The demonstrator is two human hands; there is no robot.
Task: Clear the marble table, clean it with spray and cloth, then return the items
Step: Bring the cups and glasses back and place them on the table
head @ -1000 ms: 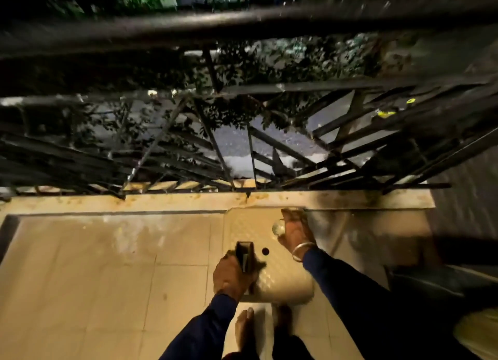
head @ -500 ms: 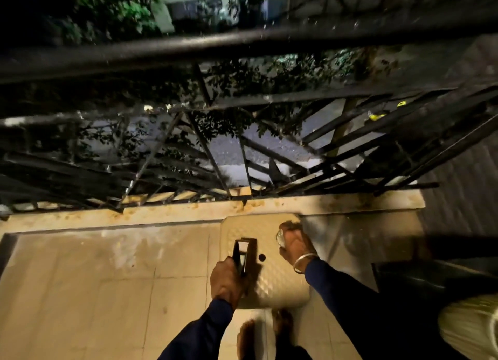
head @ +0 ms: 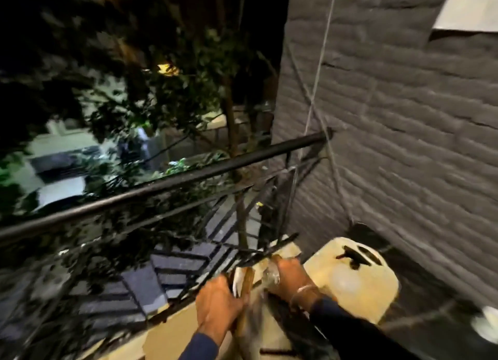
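My left hand (head: 218,305) grips a thin flat item with a wooden edge and pale face (head: 244,280), held upright near the balcony railing. My right hand (head: 292,277), a bangle on its wrist, is closed on a small clear glass object (head: 271,272) just beside it. Both hands are close together at the bottom centre, above the balcony floor edge. A cream plastic stool (head: 353,287) with dark cut-outs in its top stands just right of my right hand. The picture is blurred, so both held items are hard to identify. No marble table is in sight.
A black metal railing (head: 167,183) runs diagonally across the view, with trees and a street below. A grey brick wall (head: 404,144) fills the right side, with a thin cord (head: 319,71) hanging along it. A dark object lies on the floor below my hands.
The view has swung up and to the right, from the floor to the railing and wall. Both hands have lifted their items away from the stool top, which now lies to their right.
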